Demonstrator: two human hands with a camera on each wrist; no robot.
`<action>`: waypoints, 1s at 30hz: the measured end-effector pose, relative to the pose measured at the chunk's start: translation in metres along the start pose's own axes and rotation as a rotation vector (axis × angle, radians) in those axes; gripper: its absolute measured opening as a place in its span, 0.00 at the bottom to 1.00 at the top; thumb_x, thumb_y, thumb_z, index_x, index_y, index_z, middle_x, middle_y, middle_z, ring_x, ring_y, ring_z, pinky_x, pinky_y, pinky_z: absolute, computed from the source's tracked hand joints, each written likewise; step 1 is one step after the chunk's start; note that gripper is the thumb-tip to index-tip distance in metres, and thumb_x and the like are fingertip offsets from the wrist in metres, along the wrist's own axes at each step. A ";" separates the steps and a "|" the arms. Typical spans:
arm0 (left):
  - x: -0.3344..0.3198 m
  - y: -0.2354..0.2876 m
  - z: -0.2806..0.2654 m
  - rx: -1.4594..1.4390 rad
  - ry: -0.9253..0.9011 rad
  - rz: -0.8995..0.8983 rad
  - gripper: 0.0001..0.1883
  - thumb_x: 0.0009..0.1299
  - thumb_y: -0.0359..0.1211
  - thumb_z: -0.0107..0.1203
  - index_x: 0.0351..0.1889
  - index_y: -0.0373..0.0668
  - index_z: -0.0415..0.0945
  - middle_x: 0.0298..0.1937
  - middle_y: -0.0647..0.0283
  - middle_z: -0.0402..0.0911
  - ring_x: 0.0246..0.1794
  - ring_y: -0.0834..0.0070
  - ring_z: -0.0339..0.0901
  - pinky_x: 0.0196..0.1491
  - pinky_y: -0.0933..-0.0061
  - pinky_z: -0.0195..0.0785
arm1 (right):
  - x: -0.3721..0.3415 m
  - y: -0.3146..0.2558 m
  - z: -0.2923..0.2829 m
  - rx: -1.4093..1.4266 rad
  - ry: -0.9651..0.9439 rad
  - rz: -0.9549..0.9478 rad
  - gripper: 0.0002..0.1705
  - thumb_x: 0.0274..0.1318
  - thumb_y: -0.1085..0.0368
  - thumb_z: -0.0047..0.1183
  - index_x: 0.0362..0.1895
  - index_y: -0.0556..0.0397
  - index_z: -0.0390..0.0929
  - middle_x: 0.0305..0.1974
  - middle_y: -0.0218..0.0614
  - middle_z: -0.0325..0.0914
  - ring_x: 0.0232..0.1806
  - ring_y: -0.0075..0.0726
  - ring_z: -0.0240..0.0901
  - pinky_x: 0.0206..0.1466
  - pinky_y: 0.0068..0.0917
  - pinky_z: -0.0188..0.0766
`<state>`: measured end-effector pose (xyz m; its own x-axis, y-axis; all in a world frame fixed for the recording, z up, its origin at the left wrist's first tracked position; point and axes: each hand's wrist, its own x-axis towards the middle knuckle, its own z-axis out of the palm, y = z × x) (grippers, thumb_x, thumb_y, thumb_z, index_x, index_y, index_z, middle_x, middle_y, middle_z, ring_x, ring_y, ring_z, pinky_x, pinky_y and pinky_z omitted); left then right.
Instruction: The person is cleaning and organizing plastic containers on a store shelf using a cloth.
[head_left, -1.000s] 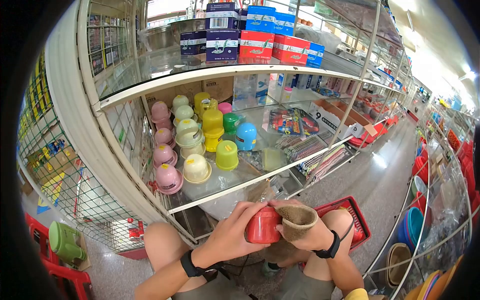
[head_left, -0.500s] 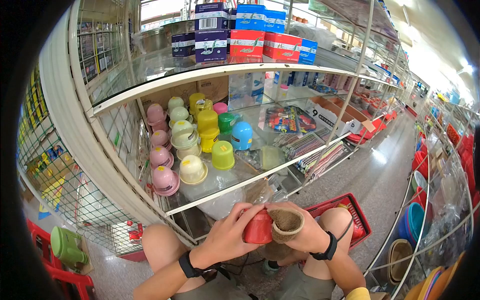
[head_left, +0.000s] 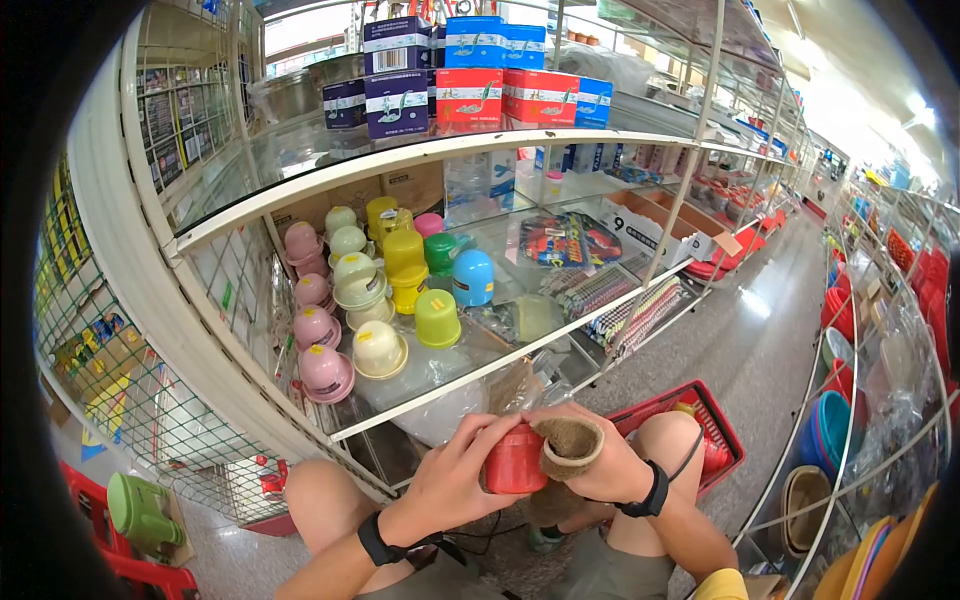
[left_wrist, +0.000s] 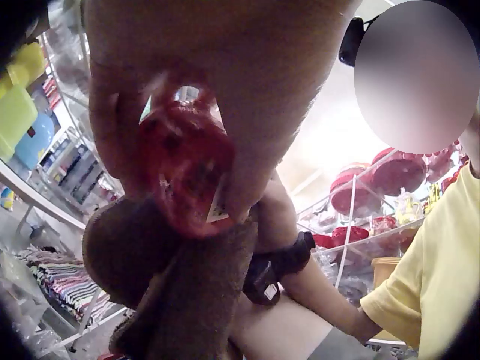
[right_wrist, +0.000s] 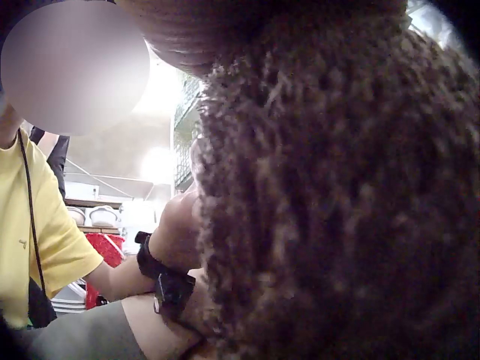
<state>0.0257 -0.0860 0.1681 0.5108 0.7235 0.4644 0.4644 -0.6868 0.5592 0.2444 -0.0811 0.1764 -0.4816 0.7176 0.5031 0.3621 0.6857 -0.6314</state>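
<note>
hands (head_left: 453, 478) (head_left: 615, 468) on red container (head_left: 512, 463) and brown cloth (head_left: 572, 440), container's right edge hidden

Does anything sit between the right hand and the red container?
Yes, the brown cloth: in the head view it lies between much of the right hand and the red container. Whether any right fingertips reach the container directly is hidden. Nothing visible separates the left hand from the container.

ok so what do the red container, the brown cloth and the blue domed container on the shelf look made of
Red container: probably plastic, smooth and fairly glossy; its even colour and sheen suggest it.
Brown cloth: a textile, matte and fuzzy, perhaps terry; the right wrist view shows its pile.
Blue domed container: likely plastic too, glossy, with light glinting on its smooth dome.
</note>
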 end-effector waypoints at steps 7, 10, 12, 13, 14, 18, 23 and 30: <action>-0.001 0.001 -0.001 -0.028 -0.002 -0.048 0.44 0.48 0.37 0.74 0.64 0.44 0.63 0.56 0.56 0.69 0.50 0.55 0.76 0.48 0.62 0.74 | 0.001 0.001 -0.005 0.163 -0.042 0.005 0.26 0.48 0.72 0.56 0.56 0.59 0.72 0.54 0.45 0.73 0.54 0.47 0.70 0.59 0.35 0.66; -0.002 -0.002 0.001 0.002 0.043 0.027 0.43 0.51 0.41 0.71 0.65 0.46 0.62 0.56 0.59 0.66 0.44 0.55 0.77 0.39 0.58 0.75 | -0.001 0.006 -0.006 0.182 -0.061 -0.001 0.27 0.50 0.71 0.57 0.57 0.58 0.71 0.56 0.46 0.72 0.56 0.47 0.69 0.60 0.37 0.64; -0.002 0.000 0.000 -0.042 0.032 -0.016 0.44 0.51 0.42 0.71 0.65 0.46 0.61 0.56 0.57 0.67 0.47 0.53 0.76 0.43 0.58 0.75 | 0.000 0.005 -0.005 0.185 -0.080 -0.012 0.28 0.50 0.69 0.59 0.58 0.58 0.70 0.58 0.46 0.71 0.56 0.48 0.69 0.61 0.38 0.64; -0.003 0.000 -0.002 -0.040 0.047 -0.015 0.44 0.51 0.42 0.71 0.65 0.46 0.61 0.56 0.57 0.67 0.47 0.53 0.76 0.43 0.58 0.75 | 0.000 0.001 -0.006 0.222 -0.069 -0.003 0.30 0.50 0.68 0.61 0.59 0.58 0.69 0.60 0.47 0.69 0.58 0.48 0.67 0.62 0.39 0.63; -0.002 0.002 -0.004 -0.111 0.068 -0.023 0.44 0.51 0.43 0.72 0.65 0.45 0.61 0.55 0.55 0.68 0.49 0.53 0.76 0.45 0.59 0.74 | 0.002 -0.001 -0.007 0.253 -0.065 -0.002 0.32 0.49 0.67 0.63 0.59 0.58 0.68 0.61 0.48 0.67 0.60 0.49 0.66 0.64 0.40 0.61; -0.002 0.003 -0.012 -0.278 0.112 -0.109 0.45 0.51 0.45 0.72 0.66 0.45 0.61 0.53 0.52 0.71 0.52 0.53 0.74 0.52 0.63 0.70 | 0.004 0.007 0.000 0.433 -0.119 0.083 0.44 0.48 0.62 0.68 0.67 0.58 0.59 0.68 0.46 0.59 0.69 0.44 0.56 0.70 0.38 0.53; -0.001 -0.007 -0.008 -0.724 0.080 -0.339 0.41 0.57 0.41 0.70 0.65 0.38 0.60 0.60 0.54 0.70 0.59 0.70 0.71 0.60 0.67 0.67 | 0.014 0.018 0.007 0.326 -0.172 0.123 0.52 0.41 0.56 0.73 0.67 0.59 0.57 0.66 0.46 0.62 0.66 0.41 0.60 0.69 0.38 0.54; -0.011 -0.032 0.003 -1.231 0.272 -0.495 0.39 0.67 0.33 0.60 0.71 0.38 0.48 0.66 0.56 0.61 0.61 0.69 0.68 0.57 0.68 0.69 | 0.076 0.024 0.009 0.578 -0.117 0.167 0.42 0.46 0.64 0.68 0.63 0.58 0.59 0.60 0.40 0.65 0.62 0.34 0.62 0.66 0.33 0.59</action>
<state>0.0076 -0.0721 0.1432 0.2557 0.9637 0.0764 -0.4605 0.0519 0.8862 0.2095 -0.0113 0.1940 -0.5522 0.7690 0.3221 -0.0357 0.3642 -0.9307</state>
